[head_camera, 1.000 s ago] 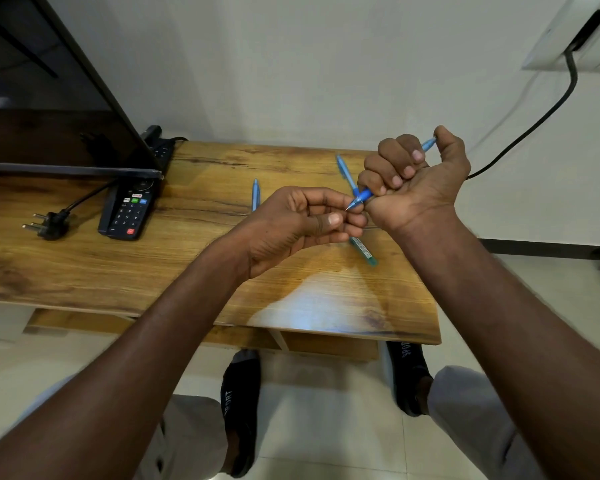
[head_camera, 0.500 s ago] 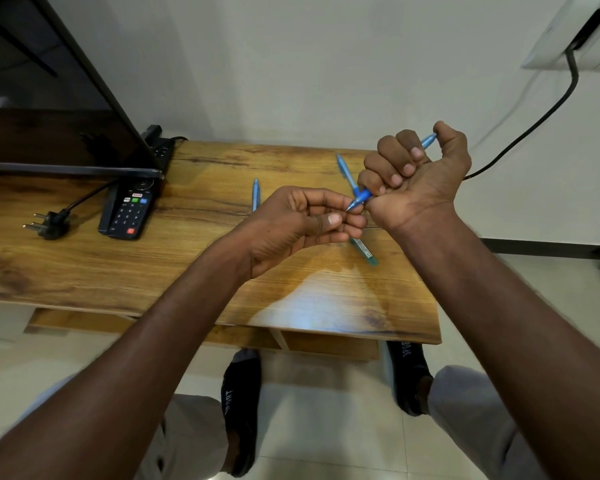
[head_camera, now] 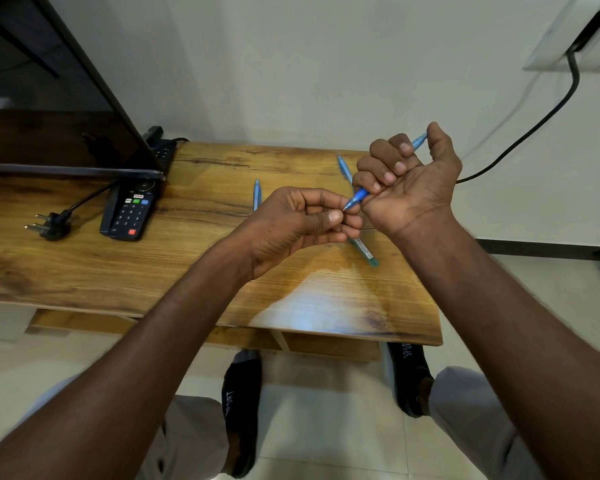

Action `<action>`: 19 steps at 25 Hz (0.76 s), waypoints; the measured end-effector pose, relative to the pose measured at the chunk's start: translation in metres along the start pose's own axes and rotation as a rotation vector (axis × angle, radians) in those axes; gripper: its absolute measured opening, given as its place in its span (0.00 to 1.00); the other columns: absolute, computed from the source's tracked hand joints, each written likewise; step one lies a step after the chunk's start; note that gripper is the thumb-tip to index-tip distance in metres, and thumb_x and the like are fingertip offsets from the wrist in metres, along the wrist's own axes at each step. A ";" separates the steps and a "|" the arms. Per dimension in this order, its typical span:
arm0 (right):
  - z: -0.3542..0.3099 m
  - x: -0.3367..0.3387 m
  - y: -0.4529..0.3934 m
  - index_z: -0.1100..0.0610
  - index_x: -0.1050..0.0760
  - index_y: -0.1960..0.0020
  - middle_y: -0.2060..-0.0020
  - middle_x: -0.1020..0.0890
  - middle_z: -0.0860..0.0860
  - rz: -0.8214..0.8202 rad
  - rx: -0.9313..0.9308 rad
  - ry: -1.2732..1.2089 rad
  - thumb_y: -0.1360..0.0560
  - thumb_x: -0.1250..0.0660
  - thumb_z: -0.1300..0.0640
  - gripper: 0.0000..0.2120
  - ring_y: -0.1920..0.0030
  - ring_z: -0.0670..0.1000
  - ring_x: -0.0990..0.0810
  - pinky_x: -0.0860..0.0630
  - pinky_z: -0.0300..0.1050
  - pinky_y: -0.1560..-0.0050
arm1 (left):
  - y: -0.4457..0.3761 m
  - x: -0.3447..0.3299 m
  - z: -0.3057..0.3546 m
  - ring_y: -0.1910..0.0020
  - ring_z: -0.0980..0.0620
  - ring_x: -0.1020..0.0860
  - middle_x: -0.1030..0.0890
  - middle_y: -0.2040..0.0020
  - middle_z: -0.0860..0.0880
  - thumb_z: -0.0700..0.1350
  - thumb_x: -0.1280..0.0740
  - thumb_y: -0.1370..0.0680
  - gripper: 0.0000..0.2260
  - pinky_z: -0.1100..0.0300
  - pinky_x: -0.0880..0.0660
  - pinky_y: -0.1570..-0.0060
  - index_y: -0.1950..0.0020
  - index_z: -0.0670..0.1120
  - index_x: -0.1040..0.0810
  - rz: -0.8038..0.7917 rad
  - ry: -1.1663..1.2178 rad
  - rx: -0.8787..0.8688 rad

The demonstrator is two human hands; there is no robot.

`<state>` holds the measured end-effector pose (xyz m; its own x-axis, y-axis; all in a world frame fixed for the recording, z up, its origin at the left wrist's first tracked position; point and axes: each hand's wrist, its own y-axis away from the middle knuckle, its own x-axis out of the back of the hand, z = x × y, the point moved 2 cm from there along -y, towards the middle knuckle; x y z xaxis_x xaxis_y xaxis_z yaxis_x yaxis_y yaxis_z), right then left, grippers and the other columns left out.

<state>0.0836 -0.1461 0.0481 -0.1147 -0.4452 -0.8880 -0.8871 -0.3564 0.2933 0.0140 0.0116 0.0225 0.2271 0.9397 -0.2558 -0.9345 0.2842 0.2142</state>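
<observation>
My right hand [head_camera: 407, 181] grips a blue pen [head_camera: 359, 195] in a fist above the wooden table [head_camera: 84, 265], its tip pointing down-left and its top end sticking out past the thumb. My left hand [head_camera: 298, 226] is curled just below, its thumb and fingertips meeting right at the pen's tip; whether they pinch something small there is hidden. On the table lie other pens: a light blue pen [head_camera: 256, 195] behind my left hand, another blue pen [head_camera: 343, 168] partly hidden by my right hand, and a green-capped pen [head_camera: 366, 252] under my hands.
A black remote [head_camera: 129, 213] and a loose power plug [head_camera: 49, 225] lie at the left, under the edge of a television screen [head_camera: 49, 133]. A black cable [head_camera: 534, 129] hangs along the wall at the right. My feet in black socks [head_camera: 241, 410] rest on the tiled floor.
Almost nothing has moved. My right fist with the pen has shifted very slightly; my left fingers stay at the pen's tip.
</observation>
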 end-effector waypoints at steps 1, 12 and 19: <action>0.000 0.000 0.000 0.54 0.36 0.67 0.75 0.39 0.47 0.001 -0.004 0.001 0.18 0.44 0.39 0.25 0.76 0.47 0.42 0.49 0.41 0.69 | 0.000 0.000 0.000 0.45 0.44 0.14 0.15 0.41 0.33 0.32 0.34 0.18 0.12 0.57 0.17 0.46 0.35 0.33 0.20 0.003 0.000 0.000; -0.001 -0.001 0.002 0.53 0.39 0.70 0.77 0.41 0.46 0.017 0.019 0.051 0.20 0.45 0.41 0.24 0.78 0.47 0.44 0.51 0.40 0.71 | 0.001 -0.002 -0.001 0.45 0.43 0.14 0.15 0.42 0.34 0.31 0.32 0.19 0.10 0.57 0.17 0.46 0.39 0.35 0.18 -0.017 -0.011 0.018; -0.002 -0.002 0.004 0.53 0.40 0.72 0.78 0.42 0.46 0.019 0.043 0.034 0.21 0.46 0.42 0.24 0.79 0.47 0.46 0.51 0.40 0.72 | 0.001 -0.002 0.000 0.44 0.43 0.14 0.15 0.42 0.35 0.31 0.33 0.19 0.10 0.57 0.17 0.46 0.38 0.35 0.19 -0.027 -0.010 0.014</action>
<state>0.0816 -0.1484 0.0517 -0.1171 -0.4796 -0.8696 -0.9035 -0.3120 0.2937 0.0124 0.0096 0.0229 0.2549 0.9334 -0.2526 -0.9242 0.3120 0.2204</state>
